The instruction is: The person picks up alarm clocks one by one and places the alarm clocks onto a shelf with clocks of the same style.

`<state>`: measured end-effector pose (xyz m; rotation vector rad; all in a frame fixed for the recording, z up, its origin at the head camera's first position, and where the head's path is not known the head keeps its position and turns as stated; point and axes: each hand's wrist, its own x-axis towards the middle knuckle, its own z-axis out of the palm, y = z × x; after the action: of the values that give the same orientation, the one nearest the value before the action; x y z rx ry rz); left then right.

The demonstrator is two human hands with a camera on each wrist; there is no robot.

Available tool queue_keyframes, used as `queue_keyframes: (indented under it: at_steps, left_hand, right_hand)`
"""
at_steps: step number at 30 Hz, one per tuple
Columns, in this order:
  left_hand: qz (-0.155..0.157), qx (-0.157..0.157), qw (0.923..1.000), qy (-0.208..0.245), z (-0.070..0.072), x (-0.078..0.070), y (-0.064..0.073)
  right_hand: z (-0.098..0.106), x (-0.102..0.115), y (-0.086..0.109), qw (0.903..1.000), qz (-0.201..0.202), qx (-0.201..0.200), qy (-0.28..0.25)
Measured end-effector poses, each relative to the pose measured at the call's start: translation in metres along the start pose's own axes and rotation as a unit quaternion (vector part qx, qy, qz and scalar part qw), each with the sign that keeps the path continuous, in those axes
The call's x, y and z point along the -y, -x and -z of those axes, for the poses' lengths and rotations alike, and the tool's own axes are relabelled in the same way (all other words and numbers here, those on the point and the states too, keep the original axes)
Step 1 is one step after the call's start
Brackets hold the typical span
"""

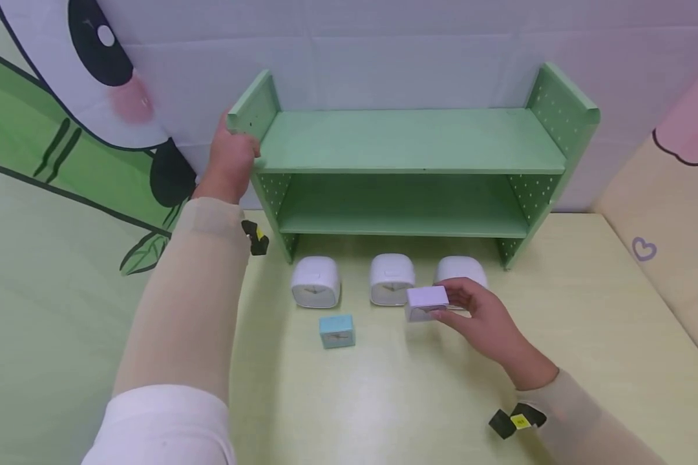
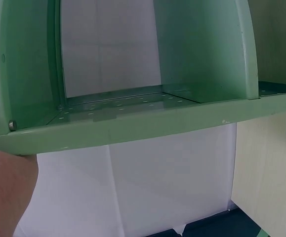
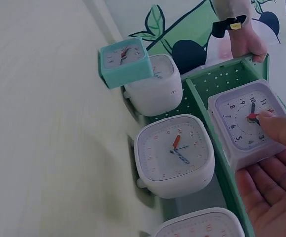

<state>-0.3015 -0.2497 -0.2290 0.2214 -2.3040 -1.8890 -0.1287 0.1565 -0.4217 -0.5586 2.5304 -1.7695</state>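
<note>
My left hand (image 1: 228,161) grips the upper edge of the left side panel of a green two-tier shelf (image 1: 407,142). In the left wrist view, part of that hand (image 2: 7,190) shows below the panel edge (image 2: 133,129). A small lavender alarm clock (image 1: 427,297) is held in my right hand (image 1: 488,323) in front of the white clocks. The right wrist view shows the thumb on the clock's face (image 3: 239,116) and the fingers behind it. To its left, a small blue clock (image 1: 337,332) stands on the table.
Three white clocks stand in a row before the shelf: left (image 1: 316,282), middle (image 1: 392,279) and right (image 1: 462,268), the last partly hidden by my right hand. The pale wooden table (image 1: 337,407) meets a printed cloth backdrop (image 1: 384,58) behind the shelf.
</note>
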Motion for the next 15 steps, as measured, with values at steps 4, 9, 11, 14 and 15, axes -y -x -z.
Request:
queue_keyframes:
  at_steps: [4, 9, 11, 14, 15]
  left_hand:
    - [0.001, -0.004, 1.0000, -0.003, 0.000, 0.000, 0.000]
    - [0.003, -0.003, 0.9999, -0.010, 0.000, 0.000, -0.001]
    - [0.007, -0.003, 0.9999, -0.010, 0.000, 0.000, -0.001]
    - [0.011, -0.001, 0.9999, -0.003, 0.000, 0.000, -0.002]
    - [0.012, 0.000, 0.9999, 0.000, 0.000, 0.001, -0.003]
  right_hand:
    - [0.005, 0.012, -0.013, 0.9999, 0.005, 0.009, 0.003]
    - [0.012, 0.030, -0.031, 0.9996, -0.005, 0.019, -0.017]
    - [0.015, 0.039, -0.038, 0.9992, -0.016, 0.021, -0.029]
    - [0.020, 0.054, -0.050, 0.9985, -0.029, 0.025, -0.040]
    - [0.021, 0.059, -0.054, 0.9982, -0.032, 0.027, -0.043]
